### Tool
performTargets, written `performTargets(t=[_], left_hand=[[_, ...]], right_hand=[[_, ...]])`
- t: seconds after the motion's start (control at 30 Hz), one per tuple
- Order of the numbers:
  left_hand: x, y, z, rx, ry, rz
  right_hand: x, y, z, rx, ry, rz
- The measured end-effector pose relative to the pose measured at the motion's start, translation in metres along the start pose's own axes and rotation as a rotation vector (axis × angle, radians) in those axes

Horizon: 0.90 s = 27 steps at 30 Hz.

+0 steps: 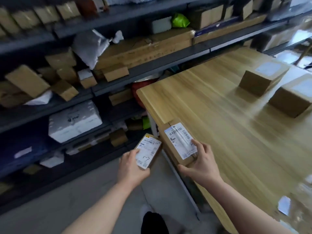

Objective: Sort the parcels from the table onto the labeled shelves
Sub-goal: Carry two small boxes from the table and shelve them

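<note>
1. Head view, left hand (131, 169): the fingers are curling under the small parcel (149, 150) while the thumb is pressing on its white label. The parcel is sitting in this grip, label up, just left of the right hand.
2. Head view, right hand (204, 166): the fingers and thumb are gripping the near end of the longer parcel (179, 142). It is lying over the table (219, 115) edge; whether it is resting there cannot be told.
3. Handling judgement: both parcels are rigid cardboard cartons and appear light enough for one hand each. The taped label on the longer parcel is probably slick, so gripping the bare cardboard edges is advisable.
4. Remaining stock: two more boxes (258, 81) are waiting on the table, well beyond the right hand.
5. Destination: the shelves (168, 62) are standing beyond the left hand, already holding many parcels.
</note>
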<state>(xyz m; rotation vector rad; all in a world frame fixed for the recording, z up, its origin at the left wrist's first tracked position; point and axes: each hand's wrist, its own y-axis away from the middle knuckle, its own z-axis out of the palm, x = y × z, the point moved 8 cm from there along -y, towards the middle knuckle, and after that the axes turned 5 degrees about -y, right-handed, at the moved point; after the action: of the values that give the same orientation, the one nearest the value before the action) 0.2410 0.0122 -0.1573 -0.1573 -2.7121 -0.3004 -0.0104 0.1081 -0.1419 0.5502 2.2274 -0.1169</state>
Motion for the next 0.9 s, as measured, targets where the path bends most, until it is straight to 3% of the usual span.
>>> performTargets(t=[0.27,0.47,0.9], left_hand=[[-0.124,0.072,-0.067,0.275,0.143,-0.286],[-0.22,0.127,-0.119,0.366,0.132,-0.485],[-0.446,0.251,-0.247,0.572,0.126,-0.686]], right_hand=[[-0.098,0.02,0.095,-0.227,0.046,-0.215],[-0.175,0.053,0.173,-0.376,0.096,-0.364],[-0.368,0.179,0.352,-0.565,0.129,-0.644]])
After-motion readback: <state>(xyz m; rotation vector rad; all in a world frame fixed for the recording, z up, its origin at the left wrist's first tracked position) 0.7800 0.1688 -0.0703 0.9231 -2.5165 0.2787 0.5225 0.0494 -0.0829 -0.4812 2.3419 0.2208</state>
